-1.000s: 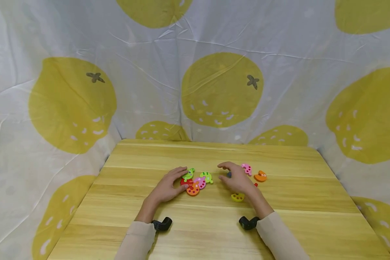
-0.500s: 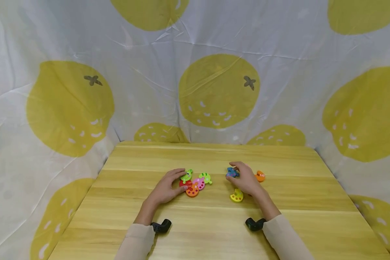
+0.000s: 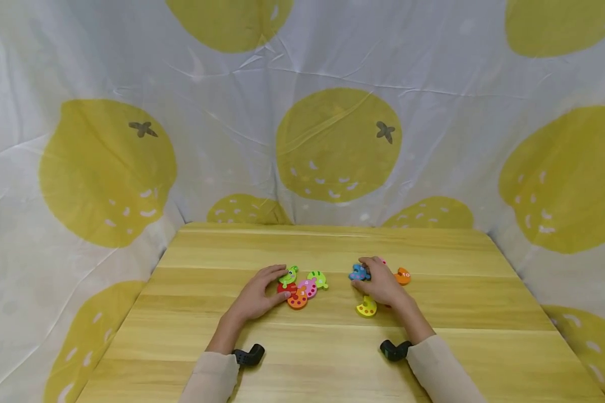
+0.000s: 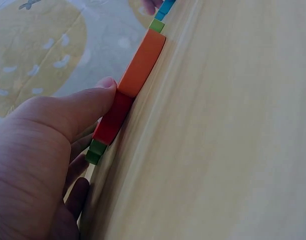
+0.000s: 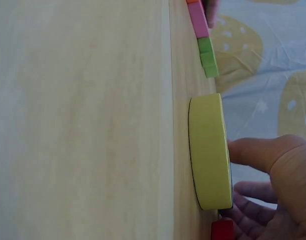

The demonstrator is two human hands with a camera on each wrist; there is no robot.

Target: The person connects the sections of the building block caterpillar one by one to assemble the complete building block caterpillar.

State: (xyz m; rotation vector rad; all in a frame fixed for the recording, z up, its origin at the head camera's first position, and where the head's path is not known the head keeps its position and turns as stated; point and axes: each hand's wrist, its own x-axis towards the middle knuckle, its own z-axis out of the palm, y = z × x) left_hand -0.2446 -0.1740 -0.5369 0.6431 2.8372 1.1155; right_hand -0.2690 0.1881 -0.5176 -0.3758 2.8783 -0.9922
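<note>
Compared with a second ago, the right hand has drawn back toward the right of the frame, so the blue piece and the yellow piece now show more fully. The right grip is narrow, thumb and forefinger pinching the blue piece right of centre. The left hand matches the earlier frame: its grip is spread wide, thumb resting on the red piece, fingers beside the green head. The orange piece, pink piece and striped green piece join onto the red one. Plain wood separates this row from the blue piece; the far edge of the table runs well beyond, across mid-frame.
</note>
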